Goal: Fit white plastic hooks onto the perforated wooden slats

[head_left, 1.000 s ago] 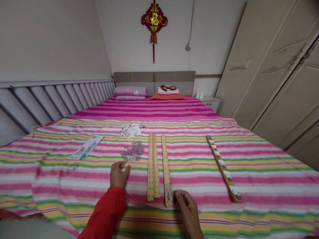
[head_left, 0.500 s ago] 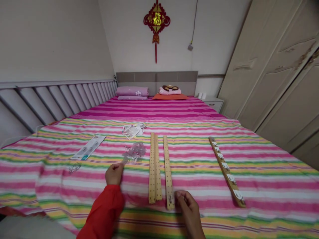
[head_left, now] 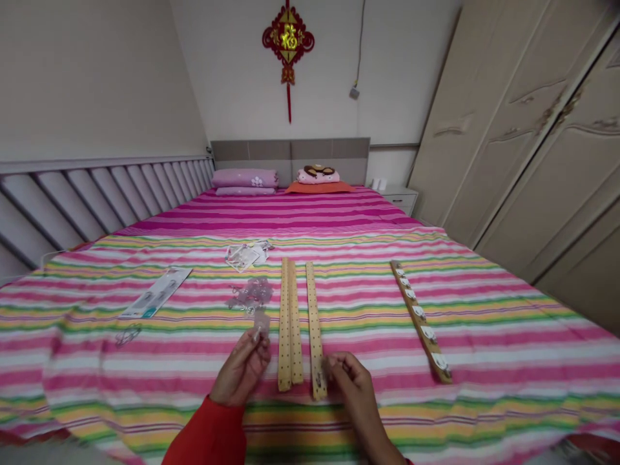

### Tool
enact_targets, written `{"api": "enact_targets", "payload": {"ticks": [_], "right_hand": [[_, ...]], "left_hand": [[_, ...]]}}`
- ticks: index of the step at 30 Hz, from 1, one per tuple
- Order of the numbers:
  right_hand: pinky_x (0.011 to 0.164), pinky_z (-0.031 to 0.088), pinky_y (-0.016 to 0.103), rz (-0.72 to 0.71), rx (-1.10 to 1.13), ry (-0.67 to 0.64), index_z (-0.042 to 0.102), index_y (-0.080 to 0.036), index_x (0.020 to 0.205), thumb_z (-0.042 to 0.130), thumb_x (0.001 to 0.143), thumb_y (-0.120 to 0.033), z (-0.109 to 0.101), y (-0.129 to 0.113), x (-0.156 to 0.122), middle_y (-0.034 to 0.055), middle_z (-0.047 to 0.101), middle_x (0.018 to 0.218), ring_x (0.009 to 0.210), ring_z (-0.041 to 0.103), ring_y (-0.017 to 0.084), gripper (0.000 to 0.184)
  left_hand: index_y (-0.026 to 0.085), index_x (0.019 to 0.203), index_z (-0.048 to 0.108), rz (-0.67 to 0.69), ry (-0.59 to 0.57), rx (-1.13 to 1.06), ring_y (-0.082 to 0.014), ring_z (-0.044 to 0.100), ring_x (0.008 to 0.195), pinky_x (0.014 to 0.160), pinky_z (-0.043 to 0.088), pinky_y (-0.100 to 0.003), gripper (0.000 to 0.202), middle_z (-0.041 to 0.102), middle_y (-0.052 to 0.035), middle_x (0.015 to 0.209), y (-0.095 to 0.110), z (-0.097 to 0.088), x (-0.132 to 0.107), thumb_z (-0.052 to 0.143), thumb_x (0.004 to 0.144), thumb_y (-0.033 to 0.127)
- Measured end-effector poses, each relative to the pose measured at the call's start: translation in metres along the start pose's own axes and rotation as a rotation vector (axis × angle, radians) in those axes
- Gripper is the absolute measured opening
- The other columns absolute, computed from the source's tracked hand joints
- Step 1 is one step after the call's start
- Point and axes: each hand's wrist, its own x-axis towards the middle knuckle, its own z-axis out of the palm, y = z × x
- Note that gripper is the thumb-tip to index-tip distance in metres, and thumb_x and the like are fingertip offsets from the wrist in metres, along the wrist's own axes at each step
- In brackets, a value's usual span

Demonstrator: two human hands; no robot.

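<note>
My left hand (head_left: pixel 242 374), in a red sleeve, pinches a small clear plastic hook piece (head_left: pixel 261 323) and holds it up just left of two wooden strips lying side by side (head_left: pixel 289 323). My right hand (head_left: pixel 349 381) is closed at the near end of a third perforated wooden strip (head_left: pixel 314 323), fingers on a small metal fitting there. A heap of clear plastic hooks (head_left: pixel 252 294) lies on the striped bedspread (head_left: pixel 368 303) beyond my left hand.
A wooden strip fitted with several white hooks (head_left: pixel 420 320) lies to the right. A packaging card (head_left: pixel 155 294), a torn clear packet (head_left: pixel 246 254) and a small wire piece (head_left: pixel 127 334) lie to the left. Pillows (head_left: pixel 247 179) sit at the headboard; wardrobe doors (head_left: pixel 533 142) stand on the right.
My left hand picked a clear hook piece from beside the heap and brought it back toward the near ends of the strips. My right hand stayed at the third strip's end.
</note>
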Motion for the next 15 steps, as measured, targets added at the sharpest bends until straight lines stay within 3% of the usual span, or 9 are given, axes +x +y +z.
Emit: {"api": "enact_targets", "payload": {"ticks": [4, 8, 15], "right_hand": [[0.05, 0.039, 0.023, -0.026, -0.011, -0.015, 0.068, -0.017, 0.071, 0.074, 0.066, -0.054, -0.002, -0.011, -0.003, 0.0002, 0.058, 0.059, 0.055, 0.048, 0.013, 0.038], [0.05, 0.039, 0.023, -0.033, 0.0, -0.024, 0.07, -0.017, 0.078, 0.075, 0.065, -0.05, -0.001, -0.022, -0.006, -0.0001, 0.059, 0.06, 0.055, 0.049, 0.013, 0.035], [0.044, 0.035, 0.023, -0.024, -0.006, -0.024, 0.069, -0.018, 0.078, 0.074, 0.066, -0.048, 0.001, -0.028, -0.001, -0.0044, 0.052, 0.05, 0.044, 0.042, 0.01, 0.033]], "left_hand": [[0.019, 0.077, 0.06, -0.128, -0.068, 0.02, -0.0051, 0.055, 0.06, 0.054, 0.047, -0.015, 0.037, 0.058, 0.0038, 0.069, -0.03, 0.019, -0.01, 0.087, 0.053, 0.025], [0.018, 0.079, 0.059, -0.176, -0.015, 0.046, -0.0045, 0.055, 0.059, 0.051, 0.044, -0.013, 0.032, 0.058, 0.0044, 0.068, -0.055, 0.033, -0.014, 0.084, 0.058, 0.02], [0.017, 0.077, 0.061, -0.235, -0.085, 0.114, -0.0054, 0.053, 0.052, 0.047, 0.042, -0.016, 0.031, 0.056, 0.005, 0.06, -0.083, 0.04, -0.019, 0.084, 0.059, 0.027]]}}
